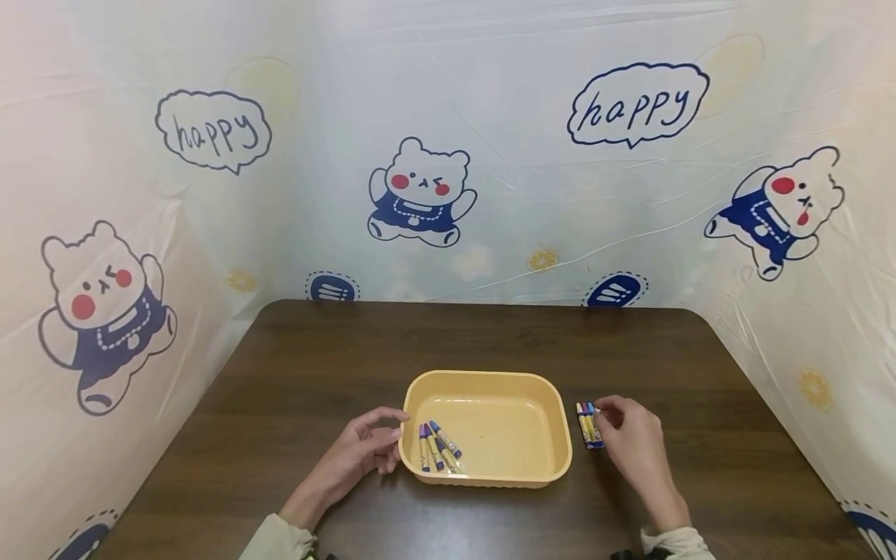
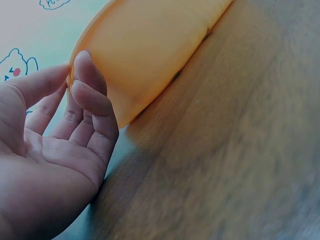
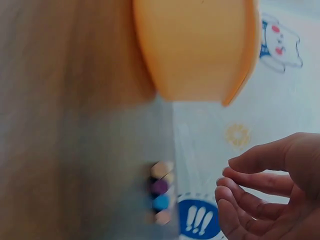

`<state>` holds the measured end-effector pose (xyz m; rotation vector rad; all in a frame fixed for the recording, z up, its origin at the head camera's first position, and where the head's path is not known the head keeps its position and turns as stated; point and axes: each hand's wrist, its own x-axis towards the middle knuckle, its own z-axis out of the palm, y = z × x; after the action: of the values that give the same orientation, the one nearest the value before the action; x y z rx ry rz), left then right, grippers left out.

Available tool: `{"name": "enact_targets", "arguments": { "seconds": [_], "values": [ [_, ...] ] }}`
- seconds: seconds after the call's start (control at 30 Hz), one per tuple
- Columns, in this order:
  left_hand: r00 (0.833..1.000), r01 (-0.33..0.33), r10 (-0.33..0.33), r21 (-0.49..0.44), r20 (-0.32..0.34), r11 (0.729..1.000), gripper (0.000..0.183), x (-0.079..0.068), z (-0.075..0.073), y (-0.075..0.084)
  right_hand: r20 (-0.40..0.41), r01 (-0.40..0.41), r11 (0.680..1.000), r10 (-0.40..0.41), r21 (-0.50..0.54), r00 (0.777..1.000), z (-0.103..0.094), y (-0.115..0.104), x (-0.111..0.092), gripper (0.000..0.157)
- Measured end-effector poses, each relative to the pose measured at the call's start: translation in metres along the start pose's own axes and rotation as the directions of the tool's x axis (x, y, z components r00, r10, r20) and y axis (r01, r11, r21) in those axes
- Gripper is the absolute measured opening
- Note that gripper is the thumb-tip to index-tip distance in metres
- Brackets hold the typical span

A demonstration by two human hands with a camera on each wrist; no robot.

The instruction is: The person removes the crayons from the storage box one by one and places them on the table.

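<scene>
A yellow plastic tray [image 1: 483, 481] sits on the dark wooden table. Several crayons [image 1: 430, 449] with yellow wrappers lie loosely in its left front corner. At the tray's left wall my left hand [image 1: 357, 451] pinches the rim, one finger over the edge and others against the outside in the left wrist view. Right of the tray lies a close row of several crayons [image 1: 588, 426], their blue, purple and pale ends visible in the right wrist view. My right hand [image 1: 635, 443] hovers beside this row, fingers loosely bent with nothing between them; it partly covers the row in the head view.
The dark brown table [image 1: 350, 342] extends around the tray on all sides. A pale cloth [image 1: 518, 194] printed with cartoon bears hangs behind the table and along both sides.
</scene>
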<state>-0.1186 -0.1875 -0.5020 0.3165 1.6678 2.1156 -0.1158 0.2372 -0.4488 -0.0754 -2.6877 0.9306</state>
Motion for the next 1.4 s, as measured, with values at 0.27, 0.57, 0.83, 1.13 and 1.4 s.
{"name": "enact_targets", "arguments": {
  "seconds": [0.27, 0.57, 0.83, 1.13, 1.4],
  "values": [
    [1.000, 0.004, -0.004, -0.027, 0.010, 1.000, 0.033, -0.003, 0.000, 0.000, -0.066, 0.197, 0.980, -0.196, 0.007, 0.978, 0.005, -0.040, 0.001, 0.009],
    [1.000, 0.005, -0.004, -0.033, 0.014, 0.999, 0.035, -0.003, -0.001, -0.001, -0.019, 0.338, 0.941, -0.338, 0.019, 0.941, 0.028, -0.087, 0.000, 0.013],
    [1.000, 0.001, 0.000, -0.025, 0.013, 1.000, 0.031, -0.002, 0.001, 0.001, 0.092, 0.411, 0.911, -0.411, 0.025, 0.907, 0.059, -0.124, -0.006, 0.010],
    [1.000, 0.006, -0.006, -0.024, 0.025, 1.000, 0.034, -0.001, 0.003, 0.001, 0.194, 0.413, 0.908, -0.419, 0.070, 0.887, 0.084, -0.148, -0.014, 0.012],
    [1.000, -0.006, 0.006, -0.015, 0.014, 1.000, 0.034, -0.001, 0.002, 0.002, 0.317, 0.385, 0.921, -0.381, 0.052, 0.868, 0.109, -0.145, -0.020, 0.015]
  ]
}}
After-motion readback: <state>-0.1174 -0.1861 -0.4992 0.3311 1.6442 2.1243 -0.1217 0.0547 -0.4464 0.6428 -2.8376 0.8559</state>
